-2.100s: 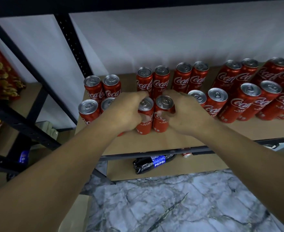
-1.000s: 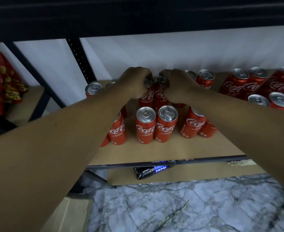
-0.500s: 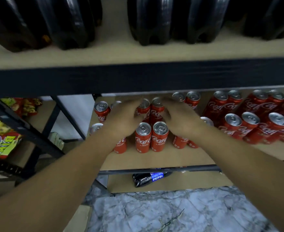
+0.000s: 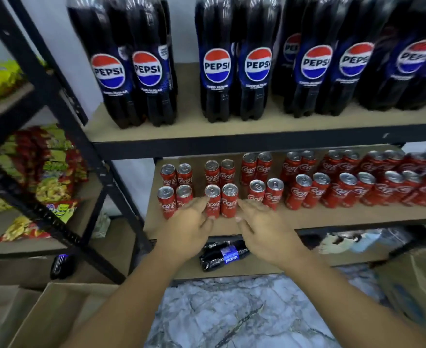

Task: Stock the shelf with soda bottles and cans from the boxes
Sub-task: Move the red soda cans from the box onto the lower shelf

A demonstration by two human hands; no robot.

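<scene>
Several red Coca-Cola cans stand in pairs in two rows on the middle shelf board (image 4: 332,217). A front pair of cans (image 4: 221,200) stands between my two hands. My left hand (image 4: 189,227) lies just left of the pair, fingers stretched out, fingertips at the left can's base. My right hand (image 4: 259,224) is spread open just right of the pair and holds nothing. Large Pepsi bottles (image 4: 217,64) line the upper shelf. One small Pepsi bottle (image 4: 223,254) lies on its side on the lowest shelf.
Black shelf uprights (image 4: 63,126) stand at the left, with snack bags (image 4: 48,169) on the neighbouring rack. Cardboard boxes sit on the marble floor at lower left (image 4: 56,312) and at the right (image 4: 413,287). Crumpled plastic wrap (image 4: 357,239) lies on the lowest shelf at right.
My hands gripped the front pair of cans, reached to the back pair, then drew back to the shelf's front edge and opened. The view has pulled away, showing the Pepsi shelf.
</scene>
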